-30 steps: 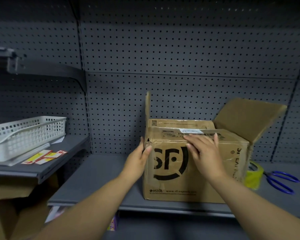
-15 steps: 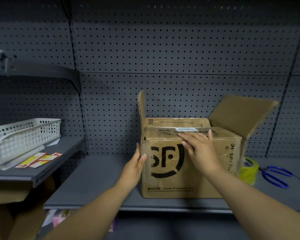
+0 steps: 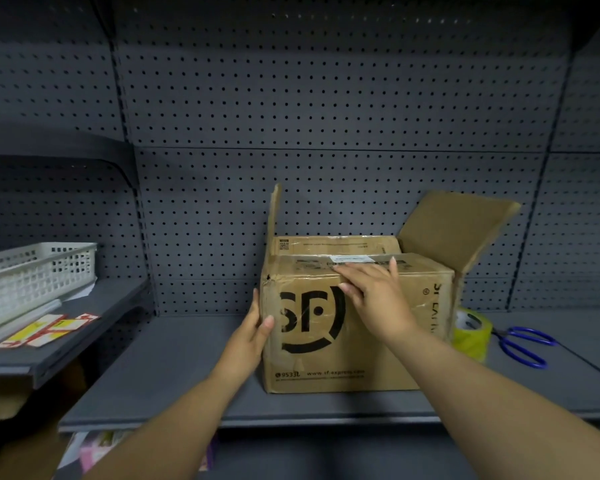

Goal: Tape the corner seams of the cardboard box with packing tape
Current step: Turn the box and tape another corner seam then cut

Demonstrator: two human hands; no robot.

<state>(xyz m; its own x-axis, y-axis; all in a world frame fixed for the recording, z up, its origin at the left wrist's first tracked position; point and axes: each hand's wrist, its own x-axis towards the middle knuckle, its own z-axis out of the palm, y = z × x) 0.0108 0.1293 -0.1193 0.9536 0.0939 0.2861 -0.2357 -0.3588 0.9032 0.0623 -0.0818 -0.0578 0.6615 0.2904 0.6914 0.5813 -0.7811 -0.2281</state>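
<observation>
A brown cardboard box (image 3: 312, 362) with a black logo stands on the grey shelf (image 3: 174, 382). Its left and right flaps stick up; the front and back flaps are folded down. My left hand (image 3: 252, 336) lies flat against the box's front left corner, thumb on the front face. My right hand (image 3: 373, 296) presses with straight fingers on the folded front flap at the top front edge. A yellow-green roll of packing tape (image 3: 471, 336) sits on the shelf just right of the box, partly hidden by it.
Blue-handled scissors (image 3: 523, 344) lie right of the tape. A white plastic basket (image 3: 32, 278) and red-yellow labels (image 3: 45, 330) sit on a raised shelf at the left. Pegboard wall (image 3: 326, 116) stands behind. More cardboard (image 3: 0, 403) is below at the left.
My left hand has slid down the box's left corner. My right hand stays pressed on the front flap. The view shifted slightly.
</observation>
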